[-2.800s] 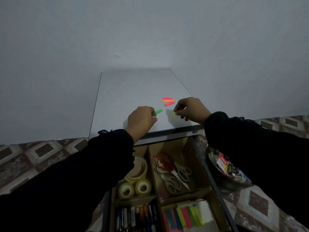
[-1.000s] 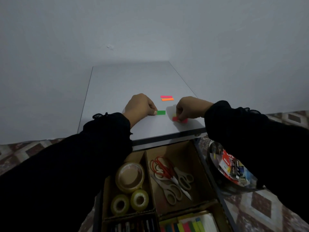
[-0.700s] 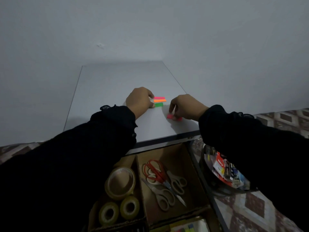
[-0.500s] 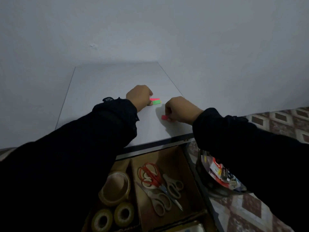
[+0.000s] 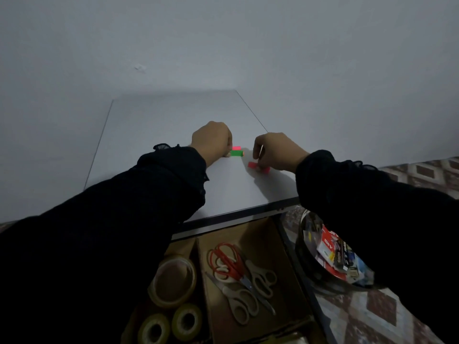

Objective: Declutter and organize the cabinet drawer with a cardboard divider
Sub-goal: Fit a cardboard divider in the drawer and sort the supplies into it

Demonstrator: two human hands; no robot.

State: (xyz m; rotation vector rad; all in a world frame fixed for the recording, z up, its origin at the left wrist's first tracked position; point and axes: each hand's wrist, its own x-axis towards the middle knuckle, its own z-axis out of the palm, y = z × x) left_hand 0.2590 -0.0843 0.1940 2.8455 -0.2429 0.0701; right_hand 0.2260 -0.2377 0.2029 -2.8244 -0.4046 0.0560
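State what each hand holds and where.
Left hand pins the green sticky tab by its left end. Right hand pinches the red tab at its right end.

Both hands work on the white cabinet top (image 5: 159, 135): the left hand (image 5: 212, 142) presses a green sticky flag (image 5: 236, 153), the right hand (image 5: 275, 150) pinches a pink flag (image 5: 253, 165) above the open drawer (image 5: 263, 234).

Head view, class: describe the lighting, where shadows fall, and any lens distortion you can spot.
Head view: dim, bluish light overall; the black sleeves lose all detail; soft shadows fall beside the left hand and right hand on the white cabinet top; the neon sticky tabs stay vivid; the wide-angle lens splays the cabinet edges; the open drawer is murky but legible.
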